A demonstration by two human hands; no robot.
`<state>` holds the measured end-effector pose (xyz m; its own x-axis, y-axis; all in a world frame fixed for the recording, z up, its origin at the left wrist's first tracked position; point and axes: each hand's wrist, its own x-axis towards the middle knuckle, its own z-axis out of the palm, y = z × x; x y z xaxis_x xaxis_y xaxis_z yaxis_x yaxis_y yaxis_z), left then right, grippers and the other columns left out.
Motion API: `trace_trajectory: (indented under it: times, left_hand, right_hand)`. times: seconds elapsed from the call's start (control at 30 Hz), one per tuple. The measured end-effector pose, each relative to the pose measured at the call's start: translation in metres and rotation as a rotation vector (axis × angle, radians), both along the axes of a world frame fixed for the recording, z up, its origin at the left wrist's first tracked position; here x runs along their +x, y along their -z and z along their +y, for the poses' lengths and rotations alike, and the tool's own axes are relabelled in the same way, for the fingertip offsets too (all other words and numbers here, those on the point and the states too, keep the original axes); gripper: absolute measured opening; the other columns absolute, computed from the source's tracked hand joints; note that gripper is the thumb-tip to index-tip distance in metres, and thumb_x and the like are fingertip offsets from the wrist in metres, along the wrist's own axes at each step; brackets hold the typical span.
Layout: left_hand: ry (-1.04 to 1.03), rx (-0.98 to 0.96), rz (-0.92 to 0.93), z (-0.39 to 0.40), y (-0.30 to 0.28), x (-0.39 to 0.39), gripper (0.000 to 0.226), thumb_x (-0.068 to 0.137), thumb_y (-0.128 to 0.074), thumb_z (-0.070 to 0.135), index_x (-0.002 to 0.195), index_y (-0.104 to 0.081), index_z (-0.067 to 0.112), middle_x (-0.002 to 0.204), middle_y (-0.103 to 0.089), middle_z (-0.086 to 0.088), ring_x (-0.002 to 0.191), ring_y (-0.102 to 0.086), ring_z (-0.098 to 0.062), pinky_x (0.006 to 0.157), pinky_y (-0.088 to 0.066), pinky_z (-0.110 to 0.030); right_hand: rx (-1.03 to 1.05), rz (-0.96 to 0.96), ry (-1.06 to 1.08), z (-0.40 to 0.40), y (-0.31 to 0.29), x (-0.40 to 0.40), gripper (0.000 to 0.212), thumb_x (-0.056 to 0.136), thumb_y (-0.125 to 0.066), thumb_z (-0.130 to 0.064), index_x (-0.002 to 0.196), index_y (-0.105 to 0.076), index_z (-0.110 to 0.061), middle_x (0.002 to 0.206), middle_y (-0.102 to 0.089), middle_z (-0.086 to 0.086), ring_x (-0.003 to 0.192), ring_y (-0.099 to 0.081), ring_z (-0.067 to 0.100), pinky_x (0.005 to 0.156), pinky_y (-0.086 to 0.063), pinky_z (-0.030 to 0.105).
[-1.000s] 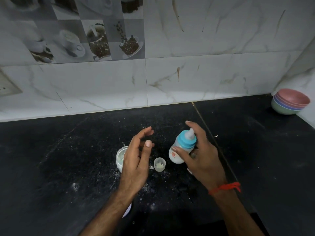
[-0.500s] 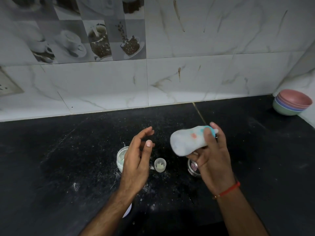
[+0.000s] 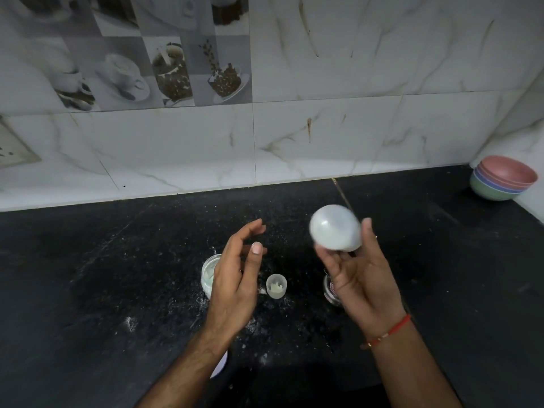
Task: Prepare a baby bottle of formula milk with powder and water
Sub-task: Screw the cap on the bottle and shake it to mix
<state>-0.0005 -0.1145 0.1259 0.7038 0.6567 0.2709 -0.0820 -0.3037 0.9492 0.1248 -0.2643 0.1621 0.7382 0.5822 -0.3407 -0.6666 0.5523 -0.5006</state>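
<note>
White bottle point(image 3: 335, 228) base-up, in right hand point(image 3: 360, 278)

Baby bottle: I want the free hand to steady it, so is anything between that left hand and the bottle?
Nothing visible: the left hand hangs open beside the baby bottle, held in the right hand, with only open air between them.

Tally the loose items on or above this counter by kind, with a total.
Baby bottle, in the right hand: 1
Stacked bowls: 4 as far as the rims show
Small clear cap: 1
Powder jar: 1
Steel container, mostly hidden: 1
Total: 8
</note>
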Motion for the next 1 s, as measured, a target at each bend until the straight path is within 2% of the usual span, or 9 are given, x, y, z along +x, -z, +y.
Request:
trace_trajectory:
  times: [0.1, 0.23, 0.33, 0.4, 0.47, 0.53, 0.63, 0.83, 1.0]
  left_hand:
    - [-0.002, 0.000, 0.001, 0.000, 0.000, 0.000, 0.043, 0.104, -0.046, 0.033, 0.146, -0.053, 0.024, 0.139, -0.064, 0.013, 0.112, -0.070, -0.006, 0.091, -0.050, -0.011]
    - [0.002, 0.009, 0.002, -0.001, 0.000, 0.001, 0.043, 0.104, -0.046, 0.033, 0.146, -0.053, 0.024, 0.139, -0.064, 0.012, 0.113, -0.069, -0.007, 0.091, -0.050, -0.011]
    - [0.006, 0.010, 0.003, 0.000, 0.000, 0.001, 0.043, 0.104, -0.046, 0.033, 0.146, -0.053, 0.024, 0.139, -0.064, 0.012, 0.112, -0.070, -0.008, 0.091, -0.050, -0.011]
    - [0.006, 0.011, 0.004, 0.000, 0.001, 0.001, 0.043, 0.105, -0.046, 0.032, 0.146, -0.053, 0.024, 0.139, -0.064, 0.013, 0.111, -0.070, -0.007, 0.091, -0.050, -0.011]
    - [0.006, 0.014, 0.007, 0.000, 0.001, 0.001, 0.043, 0.105, -0.046, 0.032, 0.146, -0.052, 0.024, 0.139, -0.063, 0.014, 0.112, -0.070, -0.006, 0.090, -0.051, -0.011]
    - [0.008, 0.015, 0.006, 0.000, 0.002, 0.000, 0.043, 0.104, -0.046, 0.032, 0.147, -0.052, 0.024, 0.140, -0.063, 0.014, 0.112, -0.070, -0.006, 0.089, -0.051, -0.011]
    - [0.005, 0.004, 0.000, 0.000, 0.002, 0.000, 0.044, 0.104, -0.046, 0.032, 0.146, -0.053, 0.023, 0.140, -0.063, 0.013, 0.112, -0.070, -0.006, 0.089, -0.051, -0.010]
    - [-0.002, 0.010, 0.002, 0.001, 0.004, -0.002, 0.044, 0.105, -0.046, 0.032, 0.147, -0.052, 0.022, 0.140, -0.063, 0.012, 0.112, -0.070, -0.007, 0.090, -0.050, -0.010]
    - [-0.004, -0.001, 0.001, 0.001, 0.004, -0.002, 0.044, 0.104, -0.046, 0.033, 0.146, -0.053, 0.023, 0.139, -0.064, 0.013, 0.110, -0.071, -0.008, 0.090, -0.050, -0.011]
  right_hand:
    - [0.150, 0.138, -0.017, -0.004, 0.001, 0.004, 0.065, 0.094, -0.060, -0.046, 0.146, -0.053, -0.008, 0.132, -0.069, 0.019, 0.108, -0.075, 0.028, 0.072, -0.065, 0.031]
    - [0.008, -0.036, 0.023, -0.002, -0.002, 0.002, 0.060, 0.091, -0.062, -0.041, 0.142, -0.053, -0.010, 0.130, -0.070, 0.019, 0.108, -0.075, 0.030, 0.068, -0.065, 0.036]
    - [-0.313, -0.434, 0.110, -0.002, -0.001, -0.004, 0.066, 0.084, -0.072, -0.030, 0.144, -0.046, -0.025, 0.125, -0.069, 0.011, 0.105, -0.076, 0.026, 0.071, -0.064, 0.040]
    - [-0.563, -0.813, 0.149, -0.004, 0.002, -0.004, 0.075, 0.079, -0.081, -0.021, 0.142, -0.043, -0.036, 0.121, -0.068, 0.002, 0.104, -0.075, 0.019, 0.077, -0.063, 0.033]
    - [-0.709, -1.053, 0.130, -0.004, 0.009, -0.003, 0.079, 0.079, -0.084, -0.017, 0.140, -0.041, -0.042, 0.122, -0.065, -0.008, 0.107, -0.072, 0.009, 0.084, -0.061, 0.025]
    - [-0.697, -1.040, 0.126, -0.003, 0.012, -0.004, 0.081, 0.078, -0.084, -0.018, 0.140, -0.038, -0.043, 0.122, -0.063, -0.014, 0.109, -0.070, 0.003, 0.087, -0.059, 0.021]
    - [-0.629, -0.934, 0.121, -0.002, 0.014, -0.002, 0.088, 0.073, -0.084, -0.020, 0.145, -0.036, -0.038, 0.124, -0.063, -0.013, 0.111, -0.071, 0.007, 0.090, -0.060, 0.025]
    - [-0.663, -0.985, 0.129, 0.001, 0.015, -0.005, 0.082, 0.074, -0.085, -0.019, 0.138, -0.040, -0.043, 0.125, -0.066, -0.011, 0.113, -0.070, 0.008, 0.088, -0.060, 0.024]
    - [-0.556, -0.841, 0.183, 0.000, 0.018, -0.005, 0.080, 0.073, -0.081, -0.025, 0.141, -0.041, -0.039, 0.134, -0.064, 0.005, 0.113, -0.072, 0.019, 0.092, -0.062, 0.040]
